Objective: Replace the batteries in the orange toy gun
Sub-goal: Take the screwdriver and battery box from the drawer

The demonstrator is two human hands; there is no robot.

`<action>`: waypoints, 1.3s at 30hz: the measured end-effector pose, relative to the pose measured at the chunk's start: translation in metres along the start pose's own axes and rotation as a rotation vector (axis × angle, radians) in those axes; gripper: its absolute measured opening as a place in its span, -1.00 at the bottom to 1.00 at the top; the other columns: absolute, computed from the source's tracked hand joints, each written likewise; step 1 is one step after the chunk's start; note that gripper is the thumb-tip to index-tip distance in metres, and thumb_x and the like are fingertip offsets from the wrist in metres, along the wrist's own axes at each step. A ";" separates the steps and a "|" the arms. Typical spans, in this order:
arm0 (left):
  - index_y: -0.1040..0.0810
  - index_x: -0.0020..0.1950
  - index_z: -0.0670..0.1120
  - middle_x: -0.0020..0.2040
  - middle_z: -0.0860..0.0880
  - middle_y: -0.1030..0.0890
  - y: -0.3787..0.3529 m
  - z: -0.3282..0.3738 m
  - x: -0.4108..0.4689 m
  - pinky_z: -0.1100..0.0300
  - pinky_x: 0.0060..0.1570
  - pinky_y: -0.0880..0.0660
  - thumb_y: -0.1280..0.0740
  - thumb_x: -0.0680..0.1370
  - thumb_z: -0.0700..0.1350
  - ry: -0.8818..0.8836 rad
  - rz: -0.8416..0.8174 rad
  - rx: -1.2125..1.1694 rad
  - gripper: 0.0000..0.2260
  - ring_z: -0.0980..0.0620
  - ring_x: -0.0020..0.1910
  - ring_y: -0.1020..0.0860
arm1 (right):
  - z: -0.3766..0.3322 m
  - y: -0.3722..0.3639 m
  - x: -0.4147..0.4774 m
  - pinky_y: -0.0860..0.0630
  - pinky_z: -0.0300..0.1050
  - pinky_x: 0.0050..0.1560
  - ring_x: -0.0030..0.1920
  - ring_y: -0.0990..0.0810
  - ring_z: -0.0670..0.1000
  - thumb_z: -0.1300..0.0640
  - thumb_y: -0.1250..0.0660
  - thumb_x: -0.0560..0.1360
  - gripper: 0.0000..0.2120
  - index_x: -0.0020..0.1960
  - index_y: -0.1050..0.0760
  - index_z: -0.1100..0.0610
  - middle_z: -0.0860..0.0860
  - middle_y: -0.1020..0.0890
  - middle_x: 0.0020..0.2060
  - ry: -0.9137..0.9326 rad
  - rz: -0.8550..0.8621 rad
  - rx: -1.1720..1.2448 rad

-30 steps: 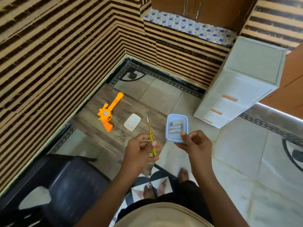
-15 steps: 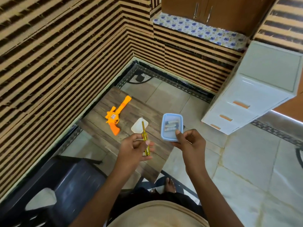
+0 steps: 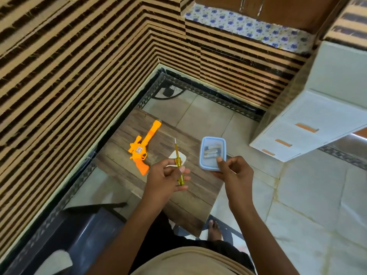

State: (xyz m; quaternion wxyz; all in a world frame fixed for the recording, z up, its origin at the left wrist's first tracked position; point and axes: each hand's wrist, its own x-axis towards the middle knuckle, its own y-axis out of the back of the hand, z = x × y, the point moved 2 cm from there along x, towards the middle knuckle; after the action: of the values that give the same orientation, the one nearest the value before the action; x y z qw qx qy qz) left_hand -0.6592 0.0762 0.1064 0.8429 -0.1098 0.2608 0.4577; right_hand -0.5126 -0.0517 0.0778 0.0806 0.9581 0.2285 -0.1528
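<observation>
- Since a second ago, both hands and what they carry have come over the low wooden table (image 3: pixel 127 155); earlier the blue-rimmed container hung past the table's edge above the floor tiles, and now it sits over the table's right end. The orange toy gun has not moved on the table.
- One orange toy gun (image 3: pixel 142 149) lies flat on the table, left of centre, barrel pointing away toward the wall corner, grip toward the person. Neither hand touches it.
- One screwdriver (image 3: pixel 179 171) with a clear yellow handle is clamped in the left hand (image 3: pixel 164 179), fingers wrapped round the handle, thin metal tip pointing up and away.
- One small clear container with a blue rim (image 3: pixel 212 153) is gripped at its near edge by the right hand (image 3: pixel 234 173), thumb on the rim. It has no lid on.
- Inside the container lie batteries (image 3: pixel 212 151); about four can be made out, but the exact count is hard to tell.
- One white lid (image 3: pixel 178 158) rests on the table just right of the gun, partly hidden behind the left hand and the screwdriver.
- The two hands are apart, side by side above the table's near half.
- One dark plastic chair (image 3: pixel 65 235) stands left of the table, near the striped wall.
- One white drawer unit (image 3: pixel 317 120) with three orange handles stands well right of the table.
- One bare foot (image 3: pixel 214 229) shows on the floor at the table's near edge.
</observation>
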 end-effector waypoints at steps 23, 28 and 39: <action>-0.56 0.00 -0.08 -0.03 -0.18 -0.74 0.089 0.000 0.240 -0.02 -0.17 -0.71 -0.36 0.66 -0.28 0.164 -0.442 0.412 -0.88 -0.02 -0.20 -0.73 | 0.103 -0.158 0.026 -0.73 0.18 -0.05 -0.03 -0.77 0.10 0.17 -0.45 0.59 -0.78 -0.11 -0.44 0.19 0.19 -0.72 -0.08 -0.305 0.627 0.105; -0.56 0.12 -0.17 -0.02 -0.20 -0.74 0.085 -0.041 0.270 0.11 -0.27 -0.71 -0.36 0.67 -0.28 0.172 -0.424 0.509 -0.94 -0.03 -0.18 -0.72 | 0.150 -0.153 0.049 -0.71 -0.17 -0.21 -0.07 -0.73 -0.04 0.15 -0.41 0.62 -0.82 -0.01 -0.45 0.22 0.05 -0.70 -0.07 -0.328 0.612 -0.012; -0.55 0.16 -0.26 0.03 -0.21 -0.69 0.085 -0.179 0.386 0.14 -0.30 -0.63 -0.35 0.66 -0.27 0.132 -0.228 0.721 -0.90 -0.11 -0.12 -0.69 | 0.321 -0.162 0.118 -0.73 -0.03 -0.15 -0.04 -0.64 -0.11 0.13 -0.39 0.62 -0.86 0.08 -0.53 0.21 0.02 -0.63 -0.02 -0.347 0.723 -0.155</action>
State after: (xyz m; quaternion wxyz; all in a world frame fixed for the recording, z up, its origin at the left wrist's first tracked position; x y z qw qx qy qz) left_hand -0.6185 0.3236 -0.2476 0.8542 0.1359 0.4450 0.2321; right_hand -0.5700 0.0683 -0.2764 0.2386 0.9278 -0.1292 -0.2562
